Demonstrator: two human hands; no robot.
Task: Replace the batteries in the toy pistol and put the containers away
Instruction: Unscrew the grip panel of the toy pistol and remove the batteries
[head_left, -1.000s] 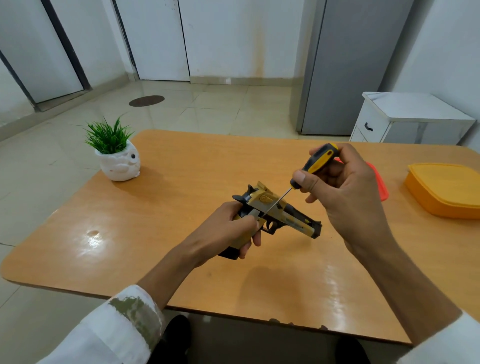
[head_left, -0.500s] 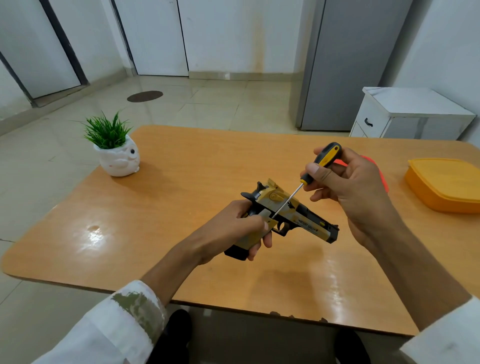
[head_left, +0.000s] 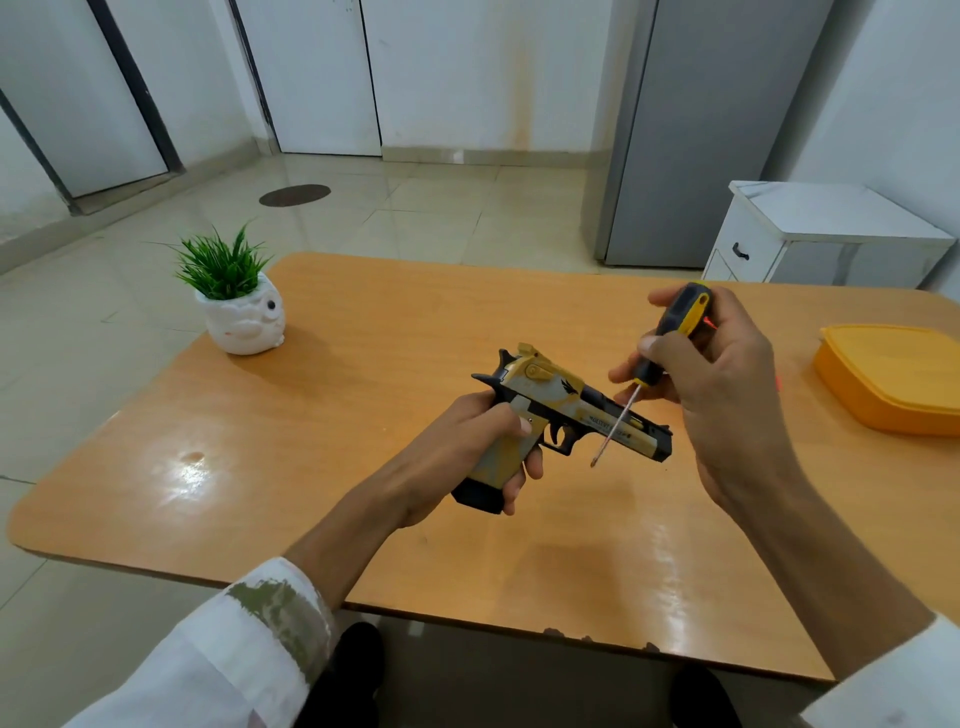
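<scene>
A gold, grey and black toy pistol (head_left: 566, 410) is held above the wooden table (head_left: 322, 467), barrel pointing right. My left hand (head_left: 467, 452) grips its handle from the left. My right hand (head_left: 722, 379) holds a screwdriver (head_left: 670, 338) with a black and yellow handle. Its thin shaft slants down and left across the barrel, and its tip hangs just below the barrel, apart from the grip. An orange lidded container (head_left: 893, 376) sits at the table's right edge. Slivers of a red object (head_left: 709, 323) show behind my right hand, mostly hidden.
A white owl-shaped pot with a green plant (head_left: 239, 306) stands at the table's far left. Beyond the table on the right is a white drawer cabinet (head_left: 826, 234) and a grey cupboard (head_left: 691, 130). The floor is tiled.
The screwdriver tip has come away from the pistol's rear and swung right and down, past the barrel. My left hand has kept its grip on the pistol.
</scene>
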